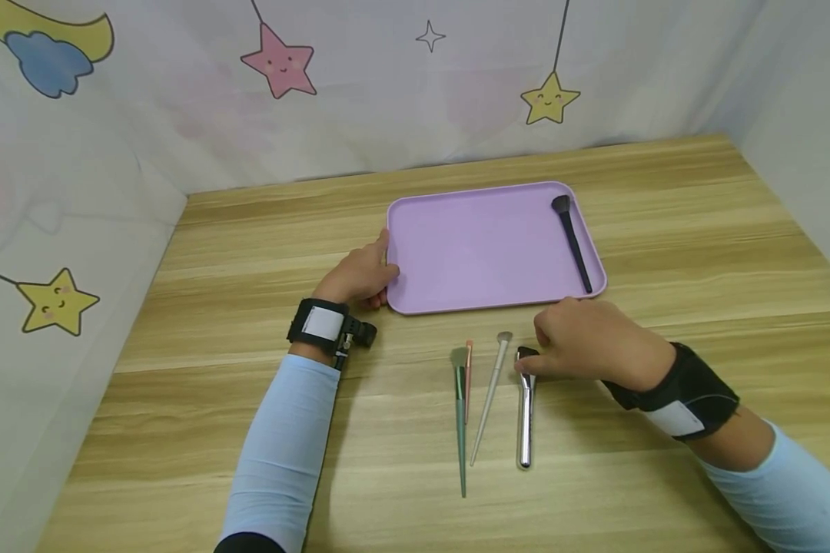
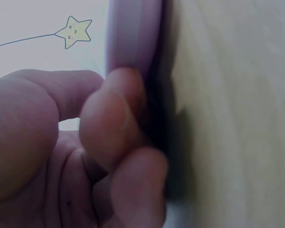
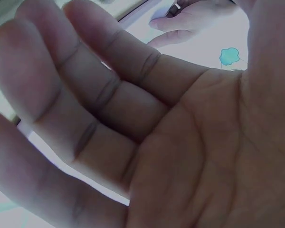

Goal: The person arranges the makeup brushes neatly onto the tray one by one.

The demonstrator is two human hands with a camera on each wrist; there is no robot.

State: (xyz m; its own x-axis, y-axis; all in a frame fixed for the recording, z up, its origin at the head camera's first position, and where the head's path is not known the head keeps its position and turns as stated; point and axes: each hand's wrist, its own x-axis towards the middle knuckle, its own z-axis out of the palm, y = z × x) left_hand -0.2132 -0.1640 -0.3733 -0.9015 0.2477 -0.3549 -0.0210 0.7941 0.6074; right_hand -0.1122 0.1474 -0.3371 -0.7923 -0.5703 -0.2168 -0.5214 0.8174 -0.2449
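Two hands are working in the head view: left hand (image 1: 356, 275) pinching the purple tray (image 1: 466, 250), right hand (image 1: 591, 342) touching the nearer silver brush (image 1: 525, 430), which is pointing longways at the tray. Left wrist view is showing that pinch; right wrist view isn't telling about gripping.

Tray (image 1: 477, 253) ctr: room btwn L hand (image 1: 356, 273) & blk brush (image 1: 572, 242)
Near R edge: R hand (image 1: 588, 342) in way
Near mid: 4 brushes (image 1: 492, 384) block
Far R table (image 1: 698, 230): passable
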